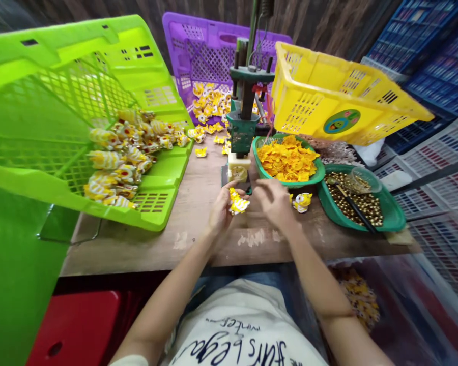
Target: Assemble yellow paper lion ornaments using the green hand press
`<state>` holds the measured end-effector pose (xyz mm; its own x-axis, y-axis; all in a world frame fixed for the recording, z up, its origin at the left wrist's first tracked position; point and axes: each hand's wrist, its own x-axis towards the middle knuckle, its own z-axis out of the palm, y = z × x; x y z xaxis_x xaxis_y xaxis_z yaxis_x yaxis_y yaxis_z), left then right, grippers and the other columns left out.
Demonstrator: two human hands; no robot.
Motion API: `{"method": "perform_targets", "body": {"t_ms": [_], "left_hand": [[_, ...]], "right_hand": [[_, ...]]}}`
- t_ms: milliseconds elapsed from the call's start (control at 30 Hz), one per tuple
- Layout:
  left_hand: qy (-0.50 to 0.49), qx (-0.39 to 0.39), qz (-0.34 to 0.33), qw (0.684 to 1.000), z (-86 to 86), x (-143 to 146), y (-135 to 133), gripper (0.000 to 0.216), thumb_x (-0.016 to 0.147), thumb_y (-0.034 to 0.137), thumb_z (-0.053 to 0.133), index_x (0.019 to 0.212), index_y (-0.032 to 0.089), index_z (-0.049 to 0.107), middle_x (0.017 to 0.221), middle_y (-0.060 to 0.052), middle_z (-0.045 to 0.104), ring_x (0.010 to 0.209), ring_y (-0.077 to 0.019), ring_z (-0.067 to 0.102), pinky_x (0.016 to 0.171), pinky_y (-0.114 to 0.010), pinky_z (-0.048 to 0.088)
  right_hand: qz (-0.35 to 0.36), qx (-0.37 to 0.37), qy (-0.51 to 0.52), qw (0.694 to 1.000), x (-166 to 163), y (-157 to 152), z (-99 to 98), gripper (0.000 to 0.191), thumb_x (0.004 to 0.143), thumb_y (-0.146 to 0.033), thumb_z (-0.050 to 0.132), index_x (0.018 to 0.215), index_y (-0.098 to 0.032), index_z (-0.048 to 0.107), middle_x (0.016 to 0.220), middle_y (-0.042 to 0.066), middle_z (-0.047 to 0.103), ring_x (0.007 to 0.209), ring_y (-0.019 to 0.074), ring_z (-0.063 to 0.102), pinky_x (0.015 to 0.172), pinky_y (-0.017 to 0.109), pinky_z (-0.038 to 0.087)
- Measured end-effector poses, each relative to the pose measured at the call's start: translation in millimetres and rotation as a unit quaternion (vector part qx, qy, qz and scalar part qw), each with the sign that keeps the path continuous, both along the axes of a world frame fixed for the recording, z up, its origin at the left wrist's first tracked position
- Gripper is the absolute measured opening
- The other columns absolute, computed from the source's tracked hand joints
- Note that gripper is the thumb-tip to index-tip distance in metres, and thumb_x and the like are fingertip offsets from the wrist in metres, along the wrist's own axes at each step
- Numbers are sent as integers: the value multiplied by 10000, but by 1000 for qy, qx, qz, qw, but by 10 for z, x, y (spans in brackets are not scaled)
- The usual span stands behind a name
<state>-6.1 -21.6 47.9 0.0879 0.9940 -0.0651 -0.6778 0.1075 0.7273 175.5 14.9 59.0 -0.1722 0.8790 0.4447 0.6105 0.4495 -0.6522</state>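
Observation:
My left hand [222, 209] is closed on a small yellow-and-white striped plastic toy figure [238, 202], just in front of the press. My right hand [275, 204] is slightly blurred to the right of it, fingers bent and apart, with nothing visible in them. The green bench press [243, 129] stands upright behind the hands, its cream-coloured fixture [238, 169] below the ram. Beside my right hand, another yellow-and-white figure [303, 202] lies on the table, with a yellow piece partly hidden next to it.
A tilted green crate [164, 203] of striped parts stands left; a purple crate [175, 38] of yellow-white pieces is behind. Right are a green basket [320, 173] of flat yellow pieces, a green basin [399, 221] of gold beads with a black-handled tool [354, 206], and a yellow crate [309, 112] above.

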Motion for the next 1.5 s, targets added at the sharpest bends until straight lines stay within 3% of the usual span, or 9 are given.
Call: {"method": "perform_targets", "body": {"t_ms": [233, 400, 567, 700, 833, 900, 1067, 1333, 1500], "left_hand": [[-38, -28, -92, 995, -15, 13, 284, 423, 865, 458, 590, 1128, 127, 589, 816, -64, 702, 644, -151, 674, 577, -243, 524], [-44, -68, -96, 992, -83, 29, 382, 387, 878, 435, 526, 1054, 107, 630, 748, -67, 689, 585, -149, 654, 539, -245, 518], [-44, -67, -111, 991, -215, 7, 421, 411, 882, 434, 506, 1076, 97, 639, 782, -77, 693, 612, -162, 666, 557, -265, 534], [-47, -63, -125, 989, -278, 34, 400, 419, 867, 448, 537, 1091, 107, 635, 810, -71, 692, 630, -160, 671, 575, -266, 538], [-36, -58, -132, 989, -277, 52, 380, 412, 852, 448, 567, 1064, 103, 643, 803, -69, 692, 623, -159, 669, 575, -265, 539], [-38, -52, -124, 990, -269, 41, 394, 406, 854, 442, 567, 1061, 101, 644, 806, -72, 697, 632, -161, 673, 577, -261, 539], [-58, -49, -105, 992, -279, -12, 447, 403, 875, 421, 524, 1078, 94, 641, 792, -72, 699, 632, -159, 672, 599, -264, 548], [-53, -56, -93, 993, -220, -39, 437, 373, 894, 414, 485, 1044, 108, 638, 767, -59, 689, 599, -156, 663, 567, -262, 534], [-48, -67, -92, 992, -195, -40, 443, 369, 893, 417, 484, 1034, 112, 636, 762, -56, 684, 620, -159, 671, 573, -261, 535]], "right_hand": [[-264, -77, -219, 936, 883, 870, 401, 363, 867, -230, 546, 1203, -105, 603, 1251, 222, 580, 1218, 355, 485, 1044, 573, 338], [-274, 3, -106, 956, 817, 212, 275, 304, 904, -267, 460, 1142, -154, 612, 1132, 174, 600, 1025, 273, 573, 923, 445, 465], [-259, -12, 25, 966, 443, -474, -165, 391, 850, -329, 573, 1212, -183, 544, 1077, 140, 629, 894, 253, 617, 820, 429, 536], [-253, -32, 34, 966, 257, -476, -472, 535, 785, -309, 654, 1265, -134, 494, 1268, 214, 575, 1188, 315, 557, 1048, 543, 434], [-238, -67, 178, 952, 89, -410, -464, 530, 724, -288, 725, 1195, -167, 515, 1115, 151, 652, 1039, 259, 636, 957, 444, 520], [-159, -151, 351, 910, -9, -431, -379, 491, 705, -322, 764, 1129, -206, 547, 1036, 89, 689, 900, 207, 673, 814, 347, 575], [-27, -352, 613, 707, -175, -475, -216, 353, 711, -373, 807, 979, -197, 661, 921, 22, 734, 788, 153, 695, 707, 256, 585], [-30, -412, 671, 615, -223, -456, -185, 129, 864, -309, 682, 929, -198, 681, 901, 24, 741, 784, 158, 695, 639, 249, 565], [-9, -460, 691, 557, -229, -464, -137, 258, 979, -361, 498, 964, -163, 662, 879, 79, 735, 718, 141, 663, 587, 225, 551]]}}
